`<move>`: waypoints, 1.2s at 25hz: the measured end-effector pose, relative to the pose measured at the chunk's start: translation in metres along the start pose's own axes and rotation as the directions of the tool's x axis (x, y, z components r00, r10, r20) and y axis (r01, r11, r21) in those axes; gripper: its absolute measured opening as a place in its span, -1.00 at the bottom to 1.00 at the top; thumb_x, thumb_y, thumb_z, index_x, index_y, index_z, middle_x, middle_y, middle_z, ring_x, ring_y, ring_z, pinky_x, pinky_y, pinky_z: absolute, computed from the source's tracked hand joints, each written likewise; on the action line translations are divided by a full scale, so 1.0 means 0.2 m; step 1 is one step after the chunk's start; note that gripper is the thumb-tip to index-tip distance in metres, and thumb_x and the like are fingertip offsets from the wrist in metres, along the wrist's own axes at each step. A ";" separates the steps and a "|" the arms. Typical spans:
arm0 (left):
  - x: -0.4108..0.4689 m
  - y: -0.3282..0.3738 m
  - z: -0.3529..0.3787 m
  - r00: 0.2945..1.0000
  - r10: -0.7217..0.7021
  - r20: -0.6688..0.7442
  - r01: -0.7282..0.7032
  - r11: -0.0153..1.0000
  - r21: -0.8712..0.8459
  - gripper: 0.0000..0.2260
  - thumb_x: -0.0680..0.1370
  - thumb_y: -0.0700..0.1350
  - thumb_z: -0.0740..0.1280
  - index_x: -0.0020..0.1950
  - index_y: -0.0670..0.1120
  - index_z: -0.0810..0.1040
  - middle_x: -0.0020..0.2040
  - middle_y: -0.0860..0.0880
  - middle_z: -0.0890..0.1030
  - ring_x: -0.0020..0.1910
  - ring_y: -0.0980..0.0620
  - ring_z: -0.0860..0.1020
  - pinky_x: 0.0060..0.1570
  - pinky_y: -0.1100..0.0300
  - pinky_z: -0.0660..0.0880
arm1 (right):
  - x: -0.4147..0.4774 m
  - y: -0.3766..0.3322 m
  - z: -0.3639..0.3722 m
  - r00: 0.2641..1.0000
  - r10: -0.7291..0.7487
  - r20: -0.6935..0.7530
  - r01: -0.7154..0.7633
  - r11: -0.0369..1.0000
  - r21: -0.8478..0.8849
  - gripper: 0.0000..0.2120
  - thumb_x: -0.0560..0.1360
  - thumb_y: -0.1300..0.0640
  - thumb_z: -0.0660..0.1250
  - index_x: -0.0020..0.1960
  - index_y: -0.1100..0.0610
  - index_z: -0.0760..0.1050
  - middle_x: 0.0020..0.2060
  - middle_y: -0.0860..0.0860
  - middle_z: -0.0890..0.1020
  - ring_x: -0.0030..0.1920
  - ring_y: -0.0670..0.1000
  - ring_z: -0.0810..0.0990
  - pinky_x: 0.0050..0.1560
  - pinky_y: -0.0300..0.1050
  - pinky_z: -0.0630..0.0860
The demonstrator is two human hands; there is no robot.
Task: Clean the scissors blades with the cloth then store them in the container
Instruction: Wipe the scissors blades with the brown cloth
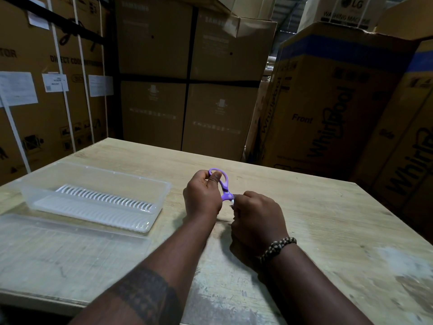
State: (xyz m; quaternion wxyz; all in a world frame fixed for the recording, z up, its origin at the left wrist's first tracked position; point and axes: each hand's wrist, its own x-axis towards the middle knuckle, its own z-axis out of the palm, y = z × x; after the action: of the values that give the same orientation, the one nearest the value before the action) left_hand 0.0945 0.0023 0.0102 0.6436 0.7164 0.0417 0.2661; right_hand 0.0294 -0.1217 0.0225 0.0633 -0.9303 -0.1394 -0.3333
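Note:
Purple-handled scissors are held above the middle of the wooden table. My left hand grips the handle loops, thumb through the upper one. My right hand is closed around the blades just below the pivot; a small bit of white cloth peeks out at its top. The blades themselves are hidden inside that fist. A clear plastic container with a ribbed white insert stands open at the left.
The container's clear lid lies flat in front of it near the table's left front edge. Tall cardboard appliance boxes wall in the table at the back, left and right. A braided bracelet circles my right wrist.

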 end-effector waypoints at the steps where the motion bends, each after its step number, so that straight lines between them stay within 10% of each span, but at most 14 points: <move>1: 0.00 0.00 0.00 1.000 0.000 -0.007 0.000 1.000 0.002 -0.70 0.65 0.06 0.40 -0.22 -0.03 0.49 -0.41 0.01 0.51 -0.37 -0.18 0.51 -0.38 0.02 0.46 | 0.00 0.00 -0.01 1.000 0.022 -0.023 -0.022 1.000 -0.017 -0.86 0.20 0.21 0.43 -0.36 0.05 0.48 -0.44 -0.03 0.49 -0.48 0.12 0.44 -0.48 -0.19 0.23; 6: 0.00 0.00 0.00 1.000 0.000 0.003 -0.001 0.999 0.052 -0.73 0.66 0.06 0.39 -0.16 -0.05 0.52 -0.38 0.06 0.50 -0.39 0.06 0.40 -0.42 0.20 0.29 | 0.02 0.02 -0.02 0.962 -0.070 -0.266 0.107 0.986 0.127 -0.83 0.49 0.33 0.33 -0.26 0.17 0.49 -0.31 0.08 0.53 -0.36 0.13 0.43 -0.40 -0.07 0.35; 15: 0.03 -0.03 -0.01 0.999 -0.038 -0.016 0.037 0.999 -0.024 -0.70 0.63 0.11 0.39 -0.20 -0.04 0.51 -0.38 -0.10 0.60 -0.36 -0.31 0.60 -0.32 -0.16 0.59 | 0.00 0.03 0.01 0.993 -0.111 -0.048 0.115 0.988 0.104 -0.82 0.17 0.30 0.39 -0.38 0.05 0.50 -0.40 -0.03 0.52 -0.41 0.14 0.50 -0.49 -0.16 0.33; 21: 0.01 -0.02 0.00 1.000 -0.012 0.025 0.012 1.000 -0.001 -0.68 0.64 0.10 0.39 -0.25 0.03 0.47 -0.40 0.00 0.55 -0.38 -0.16 0.53 -0.34 -0.07 0.53 | 0.02 0.10 -0.04 0.955 -0.011 -0.296 0.091 0.962 0.257 -0.83 0.43 0.38 0.47 -0.23 0.17 0.57 -0.25 0.00 0.61 -0.27 0.05 0.56 -0.30 -0.03 0.50; 30: -0.01 -0.01 0.02 0.994 0.002 0.107 0.001 1.000 -0.026 -0.74 0.63 0.10 0.41 -0.17 -0.01 0.56 -0.32 -0.14 0.62 -0.28 -0.30 0.61 -0.39 -0.25 0.60 | 0.03 0.14 0.02 0.992 0.089 -0.086 -0.080 0.992 0.099 -0.85 0.41 0.31 0.47 -0.22 0.06 0.66 -0.30 -0.08 0.62 -0.18 0.04 0.42 -0.30 -0.03 0.46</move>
State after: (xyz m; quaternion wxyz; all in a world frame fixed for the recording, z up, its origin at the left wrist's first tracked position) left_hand 0.0954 -0.0008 0.0070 0.6540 0.7213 0.0033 0.2279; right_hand 0.0441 -0.1470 0.0219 0.1280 -0.9153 -0.1125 -0.3650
